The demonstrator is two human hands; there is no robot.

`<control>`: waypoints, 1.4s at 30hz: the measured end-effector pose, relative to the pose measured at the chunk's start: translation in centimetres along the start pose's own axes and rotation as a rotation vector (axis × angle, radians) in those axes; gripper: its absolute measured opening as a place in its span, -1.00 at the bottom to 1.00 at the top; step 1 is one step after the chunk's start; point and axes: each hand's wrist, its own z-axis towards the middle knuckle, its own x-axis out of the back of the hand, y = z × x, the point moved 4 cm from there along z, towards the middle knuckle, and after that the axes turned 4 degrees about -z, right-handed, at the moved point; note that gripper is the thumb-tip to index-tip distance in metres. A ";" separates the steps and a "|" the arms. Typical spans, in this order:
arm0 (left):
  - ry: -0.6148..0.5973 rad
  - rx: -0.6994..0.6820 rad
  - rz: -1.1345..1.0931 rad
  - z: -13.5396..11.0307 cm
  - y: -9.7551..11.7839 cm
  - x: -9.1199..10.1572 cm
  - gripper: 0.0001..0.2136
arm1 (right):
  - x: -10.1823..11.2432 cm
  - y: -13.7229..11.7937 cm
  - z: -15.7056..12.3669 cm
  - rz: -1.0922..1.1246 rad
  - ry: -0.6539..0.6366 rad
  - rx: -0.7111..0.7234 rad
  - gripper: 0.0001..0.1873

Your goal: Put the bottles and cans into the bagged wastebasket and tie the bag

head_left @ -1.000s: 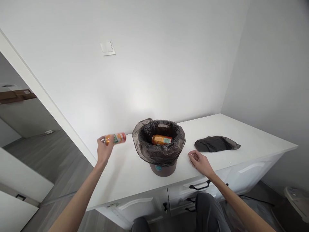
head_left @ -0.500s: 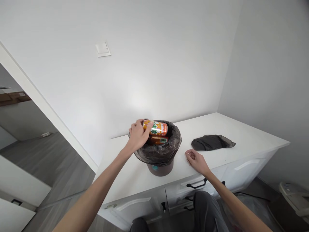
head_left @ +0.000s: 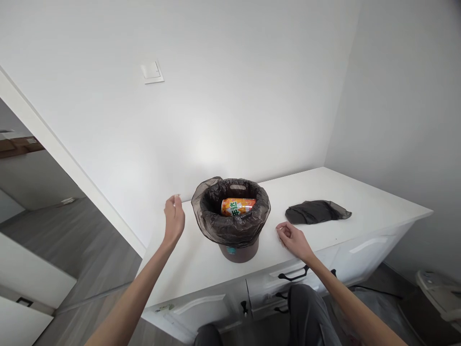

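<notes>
An orange drink can (head_left: 238, 206) with green lettering lies on its side inside a brown trash can (head_left: 239, 252). A dark, see-through trash bag (head_left: 230, 231) lines it, folded over the rim. Left of the bin, my left hand (head_left: 174, 220) is raised with its fingers curled together and nothing in them. To the bin's right, my right hand (head_left: 294, 241) rests on the cabinet top, loosely closed and seemingly holding nothing. Behind that hand lies a folded dark plastic bag (head_left: 317, 212).
The bin stands on a white cabinet (head_left: 201, 269) with black handles (head_left: 293, 275), pushed against a pale wall. A light switch (head_left: 152, 72) is on that wall. A doorway opens at left, and a grey object (head_left: 441, 293) stands at lower right.
My left hand has let go of the orange can and moved left, out of the bin. The can now sits lower in the bag. My right hand has stayed put.
</notes>
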 end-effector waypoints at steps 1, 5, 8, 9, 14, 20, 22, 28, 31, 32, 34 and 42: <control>-0.010 0.032 0.028 -0.8 -1.9 -0.1 -0.38 | 0.0 0.0 0.0 -0.006 0.001 0.000 -0.77; -0.090 0.102 0.106 -5.8 -8.8 -0.3 -0.38 | 0.0 -0.4 0.0 -0.028 0.008 0.002 -0.76; -0.163 0.096 0.192 -9.6 -12.6 -0.4 -0.38 | -0.1 -0.7 -0.1 -0.027 0.003 0.000 -0.74; -0.208 0.062 0.263 -10.5 -13.6 -0.6 -0.36 | -0.2 -0.7 -0.2 -0.027 0.000 -0.004 -0.73; -0.331 -0.088 0.580 -12.0 -16.4 -1.8 -0.28 | -0.3 -0.5 -0.2 -0.036 0.004 -0.017 -0.68; -0.336 -0.143 0.678 -12.0 -17.2 -2.4 -0.30 | -0.4 0.2 -0.2 -0.049 0.008 -0.026 -0.68; -0.329 -0.161 0.679 -12.1 -17.3 -2.4 -0.30 | -0.3 0.1 -0.2 -0.051 0.011 -0.026 -0.68; -0.320 -0.168 0.684 -12.2 -17.5 -2.4 -0.31 | -0.3 -0.4 -0.3 -0.059 0.008 -0.034 -0.67; -0.318 -0.174 0.679 -12.2 -17.6 -2.5 -0.31 | -0.3 -0.5 -0.3 -0.044 0.012 -0.041 -0.66; -0.316 -0.176 0.679 -12.1 -17.6 -2.5 -0.31 | -0.3 -0.6 -0.3 -0.040 0.013 -0.042 -0.66; -0.308 -0.180 0.679 -12.1 -17.6 -2.4 -0.32 | -0.4 -0.6 -0.3 -0.039 0.016 -0.042 -0.65; -0.315 -0.174 0.660 -12.2 -17.4 -2.4 -0.32 | -0.3 -0.4 -0.3 -0.049 0.021 -0.020 -0.62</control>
